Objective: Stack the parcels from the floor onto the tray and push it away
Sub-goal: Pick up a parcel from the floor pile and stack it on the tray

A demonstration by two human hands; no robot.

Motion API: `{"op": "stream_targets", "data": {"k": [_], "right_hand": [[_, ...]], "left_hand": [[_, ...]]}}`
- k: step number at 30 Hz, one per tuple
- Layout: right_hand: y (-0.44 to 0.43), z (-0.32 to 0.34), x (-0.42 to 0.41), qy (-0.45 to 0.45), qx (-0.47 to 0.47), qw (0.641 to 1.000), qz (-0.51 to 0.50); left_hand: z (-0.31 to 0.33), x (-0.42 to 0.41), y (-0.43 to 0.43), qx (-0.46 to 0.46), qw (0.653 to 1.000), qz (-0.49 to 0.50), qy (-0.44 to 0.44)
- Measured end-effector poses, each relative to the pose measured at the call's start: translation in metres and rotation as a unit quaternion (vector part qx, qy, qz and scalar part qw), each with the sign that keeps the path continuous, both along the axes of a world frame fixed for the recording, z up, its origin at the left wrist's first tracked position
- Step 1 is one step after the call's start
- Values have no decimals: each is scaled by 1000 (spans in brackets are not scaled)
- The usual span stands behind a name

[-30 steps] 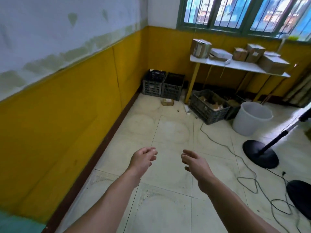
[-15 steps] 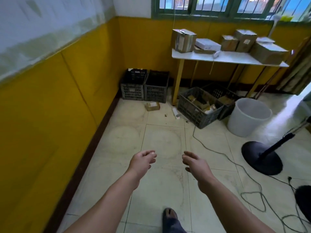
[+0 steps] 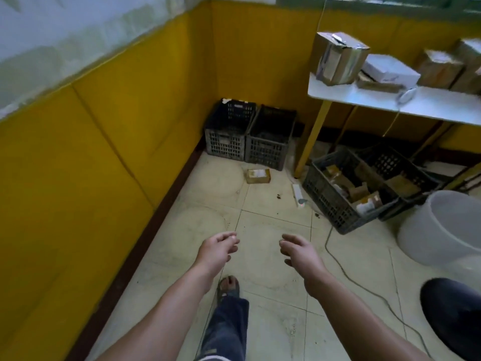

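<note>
A pale tiled floor (image 3: pixel 359 256) is spread beneath both hands, marked with faint circular stains and dark specks. A yellow wall (image 3: pixel 104 152) with a dark skirting is seen beyond the left hand (image 3: pixel 217 250), meeting a second yellow wall at a corner far ahead. A white table (image 3: pixel 442 105) loaded with cardboard boxes (image 3: pixel 341 58) is set ahead and to the outside of the right hand (image 3: pixel 299 250). A white bucket (image 3: pixel 442 230) is placed on the floor outside the right hand, with a round black base (image 3: pixel 458 313) nearer the body. A grey crate (image 3: pixel 328 201) filled with small parcels is found under the table edge, and two dark crates (image 3: pixel 229 136) are pushed into the corner. One small brown parcel (image 3: pixel 258 176) is left on the floor just before those crates, well ahead of the gap between the hands. A cable (image 3: pixel 346 267) is trailed close beside the right wrist. Open tiles are left between the skirting and the cable. Both hands are held out with loosely curled fingers and nothing is grasped. A sandalled foot (image 3: pixel 228 285) is seen below the left wrist.
</note>
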State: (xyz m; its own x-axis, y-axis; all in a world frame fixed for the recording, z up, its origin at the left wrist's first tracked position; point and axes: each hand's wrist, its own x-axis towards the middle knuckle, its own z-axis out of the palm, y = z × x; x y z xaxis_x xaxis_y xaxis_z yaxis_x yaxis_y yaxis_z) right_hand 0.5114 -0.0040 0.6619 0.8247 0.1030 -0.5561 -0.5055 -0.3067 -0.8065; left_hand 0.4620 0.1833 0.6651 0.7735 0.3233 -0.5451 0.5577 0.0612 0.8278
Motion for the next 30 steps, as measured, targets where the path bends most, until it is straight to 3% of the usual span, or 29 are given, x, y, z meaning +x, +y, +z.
{"op": "stream_targets", "data": {"k": [6, 18, 30], "right_hand": [[39, -9, 138, 23, -44, 999, -4], [67, -46, 383, 81, -49, 994, -54], [97, -132, 628, 166, -116, 977, 65]], "left_hand": [[-16, 146, 52, -49, 998, 9, 31], [-56, 406, 101, -48, 995, -29, 82], [-122, 585, 125, -62, 981, 87, 164]]}}
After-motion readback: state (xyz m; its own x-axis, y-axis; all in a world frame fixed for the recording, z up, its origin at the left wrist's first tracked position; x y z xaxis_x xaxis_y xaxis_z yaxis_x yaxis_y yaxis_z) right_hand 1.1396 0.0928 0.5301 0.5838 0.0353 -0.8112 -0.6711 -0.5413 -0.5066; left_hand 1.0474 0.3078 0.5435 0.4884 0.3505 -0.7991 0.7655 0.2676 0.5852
